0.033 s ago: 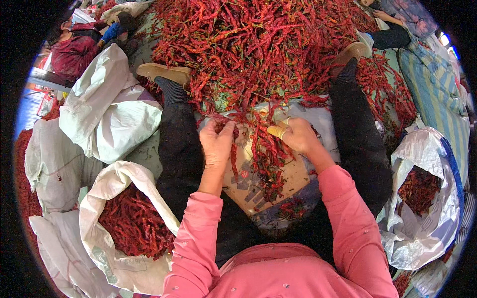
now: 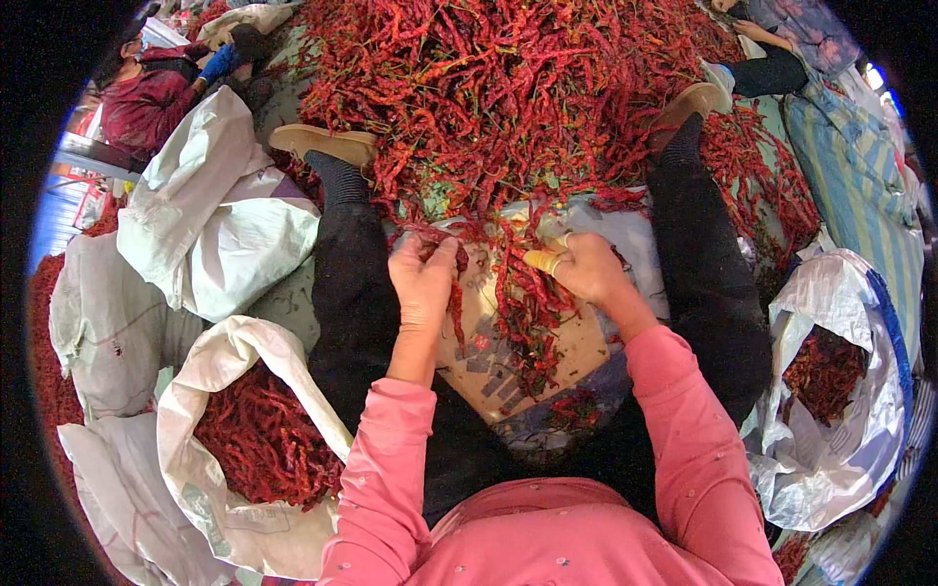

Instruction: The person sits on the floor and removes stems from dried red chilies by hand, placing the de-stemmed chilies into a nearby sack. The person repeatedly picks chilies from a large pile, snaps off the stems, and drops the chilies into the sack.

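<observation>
My left hand (image 2: 423,278) is closed around dried red chilies (image 2: 457,311), whose ends hang below the fingers. Yellow coverings wrap the thumb and a finger of my right hand (image 2: 592,269). Its bent fingers press together at the right side of a small heap of dried chilies (image 2: 528,303); whatever is between the fingertips is too small to make out. This heap lies on a flat piece of cardboard (image 2: 489,381) between my legs. Just beyond my hands, a large pile of dried red chilies (image 2: 508,98) spreads out between my feet.
An open white sack (image 2: 181,430) with red chilies stands left of me. On the right is another open sack (image 2: 782,488), holding darker chilies. Full white sacks (image 2: 220,234) lie farther left. A person in dark red (image 2: 151,107) with a blue glove sits far left; another person's arm (image 2: 767,37) shows far right.
My left hand has shifted very slightly to the left with the chilies in it. My right hand is nearly still.
</observation>
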Demonstrator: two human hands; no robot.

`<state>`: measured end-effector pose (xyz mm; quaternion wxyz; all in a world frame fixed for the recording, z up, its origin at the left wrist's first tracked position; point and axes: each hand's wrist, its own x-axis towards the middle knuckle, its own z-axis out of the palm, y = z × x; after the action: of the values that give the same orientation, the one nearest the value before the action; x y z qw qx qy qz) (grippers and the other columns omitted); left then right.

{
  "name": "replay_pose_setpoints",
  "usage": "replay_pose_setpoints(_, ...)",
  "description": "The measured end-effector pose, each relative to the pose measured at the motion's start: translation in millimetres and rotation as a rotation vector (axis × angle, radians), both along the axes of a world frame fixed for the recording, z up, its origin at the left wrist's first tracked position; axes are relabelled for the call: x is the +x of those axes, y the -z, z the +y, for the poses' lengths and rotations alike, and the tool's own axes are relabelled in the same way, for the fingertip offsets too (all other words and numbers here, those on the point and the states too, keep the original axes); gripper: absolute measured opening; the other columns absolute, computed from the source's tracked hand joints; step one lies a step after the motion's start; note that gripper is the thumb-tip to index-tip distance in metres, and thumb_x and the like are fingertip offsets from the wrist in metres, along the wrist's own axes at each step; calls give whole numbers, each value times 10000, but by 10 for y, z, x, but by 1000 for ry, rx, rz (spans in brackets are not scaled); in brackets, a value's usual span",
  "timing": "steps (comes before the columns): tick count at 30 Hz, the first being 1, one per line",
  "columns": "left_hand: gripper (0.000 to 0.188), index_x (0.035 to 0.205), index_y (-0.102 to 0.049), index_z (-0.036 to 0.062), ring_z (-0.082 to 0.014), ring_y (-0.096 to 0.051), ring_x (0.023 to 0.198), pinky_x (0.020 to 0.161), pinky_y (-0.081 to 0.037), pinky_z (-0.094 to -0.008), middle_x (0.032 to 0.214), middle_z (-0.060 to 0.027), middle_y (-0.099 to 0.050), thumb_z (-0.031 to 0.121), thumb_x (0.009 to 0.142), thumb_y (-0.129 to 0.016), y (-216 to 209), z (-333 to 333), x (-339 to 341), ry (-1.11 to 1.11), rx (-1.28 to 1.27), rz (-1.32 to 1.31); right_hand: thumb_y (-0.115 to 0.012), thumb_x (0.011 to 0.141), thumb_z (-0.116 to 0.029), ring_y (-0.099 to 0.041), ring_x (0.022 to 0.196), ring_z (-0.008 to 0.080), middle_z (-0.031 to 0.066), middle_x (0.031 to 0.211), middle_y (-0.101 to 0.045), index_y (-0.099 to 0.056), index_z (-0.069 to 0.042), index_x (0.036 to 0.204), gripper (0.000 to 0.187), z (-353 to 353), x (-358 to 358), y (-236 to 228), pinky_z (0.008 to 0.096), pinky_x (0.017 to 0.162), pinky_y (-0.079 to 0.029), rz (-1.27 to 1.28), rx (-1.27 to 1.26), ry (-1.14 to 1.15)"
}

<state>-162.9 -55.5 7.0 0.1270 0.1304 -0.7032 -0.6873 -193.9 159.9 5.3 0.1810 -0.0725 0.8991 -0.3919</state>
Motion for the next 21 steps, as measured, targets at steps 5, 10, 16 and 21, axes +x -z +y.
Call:
replay_pose_setpoints(5, 21, 800, -606, 31, -129, -558, 601, 525, -448, -251, 748, -43, -614, 17, 784, -607, -80, -228, -52, 19, 553, -237, -670, 680, -503, -581, 831, 377, 201, 848, -615, -606, -12, 900, 542, -120, 153, -112, 449, 723, -451, 113, 315, -40)
replay_pose_setpoints(10, 177, 900, -602, -16, -208, -597, 673, 617, -492, -335, 780, -86, -612, 53, 741, -638, -12, -4, 76, 149, 469, -684, -669, 724, -378, -582, 872, 349, 204, 921, -605, -601, 9, 964, 460, -140, 194, 67, 427, 770, -448, 81, 217, -46)
replay_pose_setpoints(16, 336, 872, -598, -57, -234, -618, 713, 663, -478, -327, 814, -137, -645, 98, 605, -732, 332, 274, 149, 150, -193, -482, -694, 716, -247, -558, 940, 352, 209, 994, -599, -590, 11, 1045, 431, -98, 261, 280, 422, 832, -428, 18, -84, 23)
replay_pose_setpoints(21, 185, 850, -640, -16, -168, -598, 683, 646, -474, -295, 802, -77, -646, 40, 681, -690, 290, 356, 240, 195, -319, -457, -666, 746, -42, -598, 779, 189, 131, 898, -633, -561, 39, 1080, 360, -131, 295, 467, 300, 652, -473, -51, -316, -16)
